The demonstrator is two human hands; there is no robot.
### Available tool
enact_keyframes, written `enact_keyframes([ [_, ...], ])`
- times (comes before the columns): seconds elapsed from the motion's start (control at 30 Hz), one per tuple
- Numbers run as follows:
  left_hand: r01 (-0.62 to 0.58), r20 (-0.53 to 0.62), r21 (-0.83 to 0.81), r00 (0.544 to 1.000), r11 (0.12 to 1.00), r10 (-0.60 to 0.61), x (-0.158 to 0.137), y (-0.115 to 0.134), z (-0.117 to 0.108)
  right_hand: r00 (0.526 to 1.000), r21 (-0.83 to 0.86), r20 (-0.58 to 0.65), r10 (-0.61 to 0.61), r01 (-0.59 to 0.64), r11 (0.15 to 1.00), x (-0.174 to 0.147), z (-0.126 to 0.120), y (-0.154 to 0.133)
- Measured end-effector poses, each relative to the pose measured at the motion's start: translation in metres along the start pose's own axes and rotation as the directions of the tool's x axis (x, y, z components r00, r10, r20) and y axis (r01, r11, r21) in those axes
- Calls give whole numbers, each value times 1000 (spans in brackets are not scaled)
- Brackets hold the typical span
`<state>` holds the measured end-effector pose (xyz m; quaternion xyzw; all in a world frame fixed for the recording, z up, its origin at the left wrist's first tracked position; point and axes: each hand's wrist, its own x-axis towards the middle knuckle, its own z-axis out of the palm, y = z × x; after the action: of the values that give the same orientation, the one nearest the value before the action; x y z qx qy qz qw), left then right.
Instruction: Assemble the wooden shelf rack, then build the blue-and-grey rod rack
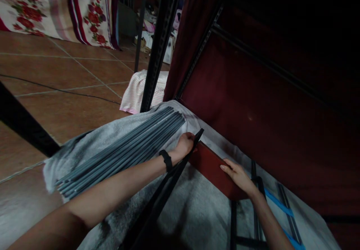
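Observation:
A flat red-brown board (pixel 213 165) is tilted above the grey cloth. My right hand (pixel 234 173) grips its upper right edge, thumb and fingers on opposite sides. At the board's left end, my left hand (pixel 185 145) is closed, with a black watch band (pixel 166 160) on that wrist. A black metal bar (pixel 171 186) slants upward beside the left hand and partly covers its fingers, so what they hold is hidden. Left of this bar, a bundle of grey rods (pixel 126 148) lies on the cloth, partly behind my left forearm.
Grey cloth (pixel 197 208) covers the surface under the rods. Black frames with blue strips (pixel 278 201) lie at the right. Black uprights (pixel 159 44) and a dark red curtain (pixel 253 104) bound the space. A cable (pixel 62 90) crosses the tiled floor.

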<state>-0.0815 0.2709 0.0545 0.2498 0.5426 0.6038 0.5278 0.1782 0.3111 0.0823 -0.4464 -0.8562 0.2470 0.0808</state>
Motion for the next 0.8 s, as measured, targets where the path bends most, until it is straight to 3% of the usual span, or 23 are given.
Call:
enact_keyframes([
  [0.3,4,11,-35,1000,999,-4,-5,2,0,999,-13,-20,29,-30,999,0,1,5],
  [0.57,10,10,2,1000,1000,-10,-3,-1,-3,999,13,36,13,-13,1000,1,1,7],
  [0.8,10,14,-105,1000,994,-8,-3,-2,-2,999,13,47,-3,2,1000,2,1,9],
])
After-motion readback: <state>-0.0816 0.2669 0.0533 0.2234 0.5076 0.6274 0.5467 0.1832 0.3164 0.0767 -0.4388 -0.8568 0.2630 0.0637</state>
